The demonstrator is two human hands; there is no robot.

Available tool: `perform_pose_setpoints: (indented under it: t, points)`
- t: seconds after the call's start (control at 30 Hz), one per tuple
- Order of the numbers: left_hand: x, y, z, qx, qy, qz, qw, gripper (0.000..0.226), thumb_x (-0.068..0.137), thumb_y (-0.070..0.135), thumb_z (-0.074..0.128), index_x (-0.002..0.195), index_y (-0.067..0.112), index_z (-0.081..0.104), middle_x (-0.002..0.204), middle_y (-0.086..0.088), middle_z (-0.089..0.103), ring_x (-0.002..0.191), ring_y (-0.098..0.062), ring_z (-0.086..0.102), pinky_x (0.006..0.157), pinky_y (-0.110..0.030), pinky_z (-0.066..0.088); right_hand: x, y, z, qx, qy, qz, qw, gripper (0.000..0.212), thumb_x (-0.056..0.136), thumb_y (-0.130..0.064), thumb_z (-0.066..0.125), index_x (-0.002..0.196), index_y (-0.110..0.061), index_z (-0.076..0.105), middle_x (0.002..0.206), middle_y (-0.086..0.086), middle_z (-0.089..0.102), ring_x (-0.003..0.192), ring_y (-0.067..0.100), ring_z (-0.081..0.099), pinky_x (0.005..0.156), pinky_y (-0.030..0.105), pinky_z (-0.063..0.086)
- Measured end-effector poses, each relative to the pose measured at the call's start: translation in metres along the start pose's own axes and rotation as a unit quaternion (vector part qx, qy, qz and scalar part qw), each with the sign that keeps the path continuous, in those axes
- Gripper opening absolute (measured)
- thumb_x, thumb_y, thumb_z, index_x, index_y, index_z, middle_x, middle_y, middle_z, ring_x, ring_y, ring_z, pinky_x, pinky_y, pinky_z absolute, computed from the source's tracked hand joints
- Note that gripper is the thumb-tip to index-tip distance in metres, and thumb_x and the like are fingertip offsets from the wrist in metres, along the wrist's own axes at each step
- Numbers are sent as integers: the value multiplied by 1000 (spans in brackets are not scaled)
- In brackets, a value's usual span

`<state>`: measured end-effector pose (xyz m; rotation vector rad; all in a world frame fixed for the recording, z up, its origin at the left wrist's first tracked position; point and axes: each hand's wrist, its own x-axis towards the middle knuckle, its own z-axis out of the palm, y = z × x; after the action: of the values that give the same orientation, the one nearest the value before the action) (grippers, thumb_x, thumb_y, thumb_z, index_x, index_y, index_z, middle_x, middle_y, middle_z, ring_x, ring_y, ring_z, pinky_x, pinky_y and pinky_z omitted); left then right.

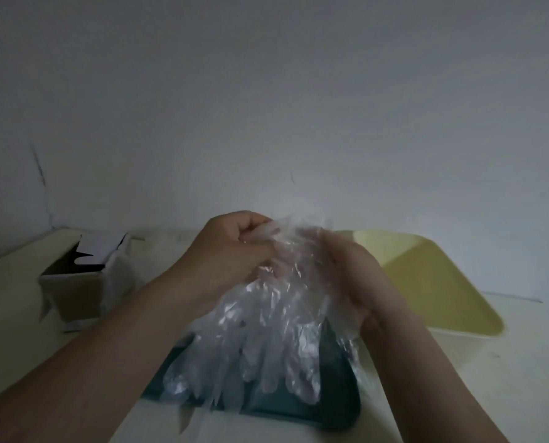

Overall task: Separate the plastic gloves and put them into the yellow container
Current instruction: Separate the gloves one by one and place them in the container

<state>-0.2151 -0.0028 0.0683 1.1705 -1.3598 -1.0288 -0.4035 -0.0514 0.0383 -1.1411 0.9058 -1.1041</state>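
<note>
Our left hand [231,254] pinches the plastic gloves [266,330] at the top, fingers curled on the film. Our right hand [358,279] meets the bunch, but blur hides its fingers and we cannot tell their grip. The gloves hang above a dark tray [337,394], left of the yellow container [442,282].

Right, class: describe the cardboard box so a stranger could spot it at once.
Start at the pale table under the grey wall. On its far left stands the cardboard box. Unlike the yellow container and dark green tray, it is brown, with open top flaps.
</note>
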Motion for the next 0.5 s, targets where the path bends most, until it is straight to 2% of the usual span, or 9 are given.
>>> perform_pose_setpoints:
  t: [0.07,0.13,0.17,0.2,0.27,0.3,0.37,0.43,0.5]
  points:
    - [3,7,-1,-37,-33,-24,998,10,96,10,72,105,7,75,93,-14,79,74,-26,75,65,-35,60,1,-6,-3,-40,8,5,999,34,96,-42,61,120,-24,76,122,2,76,115,25,71,99,40,54]
    - [4,11,-5,-66,-100,-35,992,15,97,15,69,106,6,76,95,-17,77,79,-30,74,67,-37,61,-1,-12,-6,-71,17,23,997,27,103,-31,57,126,-37,70,133,-8,68,117,12,66,102,26,50]
    - [5,9,-6,-45,-128,-28,990,17,97,18,70,106,5,77,98,-17,78,84,-33,75,70,-39,61,-3,-12,-5,-57,-4,21,998,25,106,-31,54,126,-36,69,131,-6,68,113,12,67,96,23,52]
    - [6,8,-5,-10,-138,-16,990,19,97,20,70,106,5,77,101,-17,78,90,-37,76,74,-41,61,-6,-10,-5,-32,-47,20,998,27,105,-37,55,126,-28,71,127,3,71,108,18,70,91,28,55]
    - [9,3,-2,30,-100,-2,995,18,98,21,71,103,5,77,98,-13,80,92,-35,78,77,-46,58,-17,-12,0,37,-111,36,993,44,103,-40,54,126,-7,71,120,24,70,108,35,70,95,47,58]
    - [10,3,1,21,-70,-5,997,17,99,19,70,102,4,76,95,-12,81,88,-31,79,77,-47,56,-21,-15,5,56,-125,35,990,48,103,-40,50,128,-3,68,125,29,68,114,41,68,100,53,54]
    - [11,1,6,3,-34,-20,999,18,100,18,69,104,1,75,92,-10,81,83,-22,79,79,-48,52,-26,-19,7,78,-135,17,988,56,106,-48,40,132,-6,67,132,26,66,125,45,62,104,53,51]
    - [12,-2,8,13,-14,-24,1000,15,99,19,70,99,5,77,89,-6,81,80,-17,76,76,-41,52,-27,-21,9,87,-134,-13,987,70,104,-62,28,135,-9,63,131,17,70,123,38,66,101,47,56]
    - [12,-6,9,27,5,-17,999,15,98,20,71,88,11,78,83,-1,77,75,-13,69,64,-30,52,-28,-21,8,60,-149,-43,986,69,107,-54,26,137,-2,59,134,17,68,125,33,66,103,43,55]
